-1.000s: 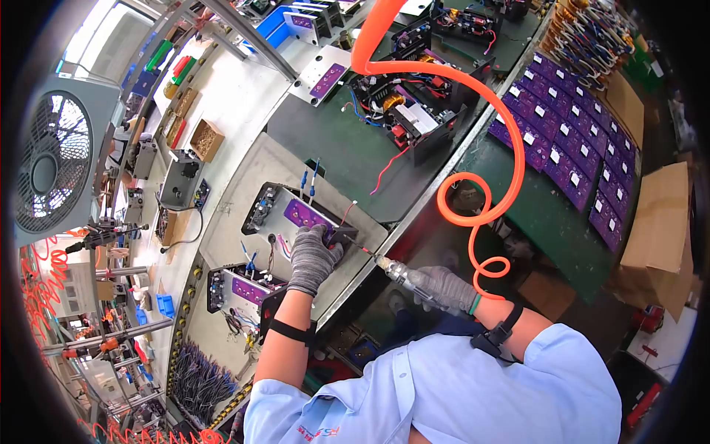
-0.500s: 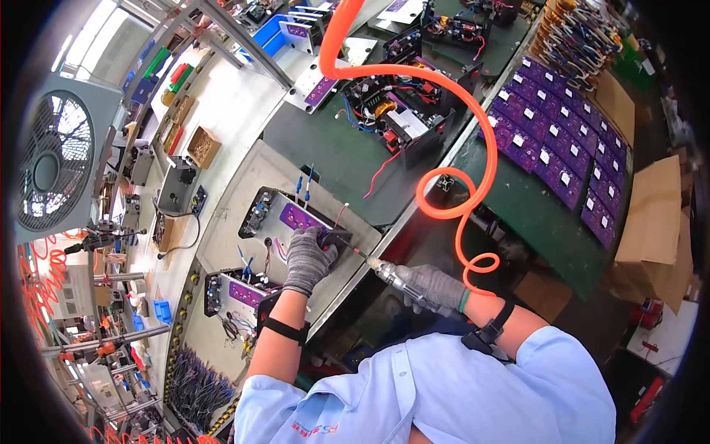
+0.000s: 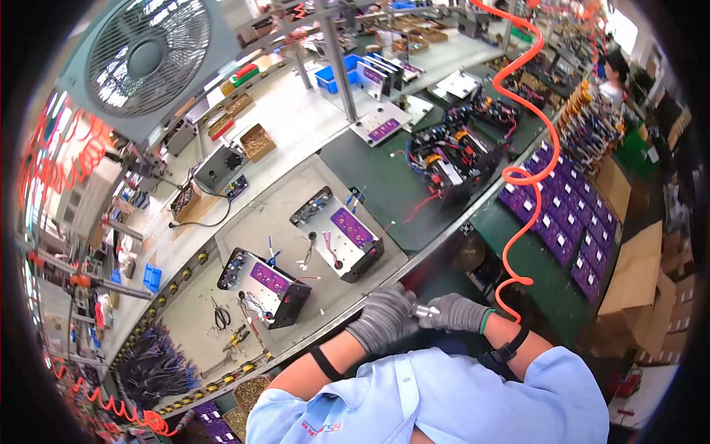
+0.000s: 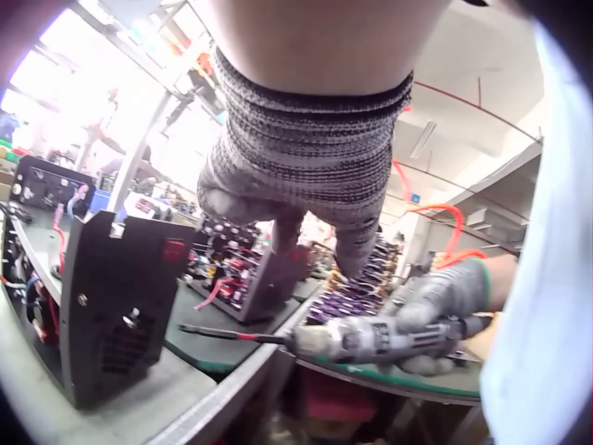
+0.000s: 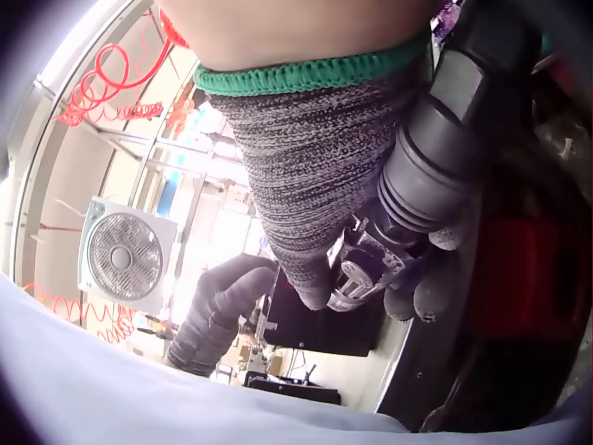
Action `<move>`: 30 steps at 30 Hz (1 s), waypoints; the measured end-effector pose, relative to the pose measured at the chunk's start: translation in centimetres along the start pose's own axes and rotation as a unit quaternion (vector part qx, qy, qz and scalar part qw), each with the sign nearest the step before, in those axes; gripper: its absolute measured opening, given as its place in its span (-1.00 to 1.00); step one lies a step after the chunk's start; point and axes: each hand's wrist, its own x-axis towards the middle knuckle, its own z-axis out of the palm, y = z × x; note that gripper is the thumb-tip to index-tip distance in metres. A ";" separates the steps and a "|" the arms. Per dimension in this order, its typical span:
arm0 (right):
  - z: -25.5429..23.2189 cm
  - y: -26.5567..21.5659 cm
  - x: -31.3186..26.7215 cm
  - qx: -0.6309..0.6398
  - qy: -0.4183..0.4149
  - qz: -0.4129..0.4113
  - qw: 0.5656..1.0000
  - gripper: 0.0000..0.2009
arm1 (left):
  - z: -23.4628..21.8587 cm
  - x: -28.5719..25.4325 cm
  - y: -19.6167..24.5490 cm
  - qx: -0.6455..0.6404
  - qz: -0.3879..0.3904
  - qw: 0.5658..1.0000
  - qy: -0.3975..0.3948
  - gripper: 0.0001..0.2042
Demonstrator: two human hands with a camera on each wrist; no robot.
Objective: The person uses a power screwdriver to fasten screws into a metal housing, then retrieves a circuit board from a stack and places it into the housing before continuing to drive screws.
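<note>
My right hand, in a grey knit glove, grips a pneumatic screwdriver with a long bit, held in front of my body past the bench edge. My gloved left hand hangs beside the tool's front end; in the left wrist view its fingers point down above the screwdriver with nothing in them. Two open metal housings with purple boards stand on the bench mat: the farther housing and the nearer housing. A black end panel shows close in the left wrist view.
An orange coiled air hose hangs down to the right hand. Purple circuit boards lie in rows at right beside a cardboard box. Pliers and a wire bundle lie at left. A fan stands beyond.
My left hand has let go of the farther housing and moved back beside the screwdriver. The tool's bit has come away from that housing. The head view has turned, showing more bench.
</note>
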 end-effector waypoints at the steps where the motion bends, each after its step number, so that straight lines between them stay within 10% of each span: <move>1: 0.6 -1.0 0.6 -0.068 0.000 -0.034 0.997 -0.46 | 1.3 -1.0 0.2 0.029 0.015 0.999 0.000 -0.61; 7: 4.4 -9.2 -0.7 -0.290 0.046 -0.061 0.954 -0.46 | 3.8 -5.5 -4.6 0.010 0.015 0.999 -0.046 -0.58; 9: 5.0 -12.4 -3.1 -0.268 0.272 -0.376 0.844 -0.62 | 4.0 -7.3 -6.8 -0.067 -0.023 0.997 -0.021 -0.52; 11: 4.7 -13.6 -5.5 -0.159 0.273 -0.434 0.844 -0.78 | 4.3 -8.5 -8.7 -0.073 -0.065 0.995 -0.023 -0.48; 15: 2.5 -12.8 -6.9 -0.035 0.171 -0.212 0.962 -0.65 | -1.3 -10.0 -8.6 -0.256 -0.107 0.958 0.066 -0.44; 17: 1.7 -14.8 -5.4 -0.001 0.224 -0.346 0.911 -0.38 | -4.5 -9.3 -7.1 -0.265 -0.022 0.960 0.087 -0.40; 19: 0.0 -15.4 -2.4 0.042 0.123 -0.405 0.905 -0.18 | -4.0 -6.8 -5.4 -0.522 0.153 0.820 0.177 -0.37; 20: -0.1 -15.6 -1.7 0.129 0.152 -0.464 0.863 -0.32 | -6.1 -5.9 -4.8 -0.370 0.228 0.853 0.290 -0.37; 24: -3.7 -14.9 1.4 -0.023 0.233 -0.571 0.787 -0.56 | -5.8 -2.1 -6.7 -0.231 0.204 0.925 0.223 -0.44; 25: -4.5 -13.6 1.6 -0.016 0.236 -0.571 0.786 -0.56 | -6.2 -2.1 -7.5 -0.339 0.101 0.932 0.072 -0.52; 27: -6.5 -10.4 2.3 0.034 0.188 -0.515 0.835 -0.58 | 0.9 -0.8 -14.7 -0.293 -0.152 0.922 0.202 -0.60; 30: -7.7 -5.8 1.9 0.108 0.241 -0.420 0.868 -0.68 | -2.3 1.4 -16.4 -0.133 -0.349 0.926 0.063 -0.42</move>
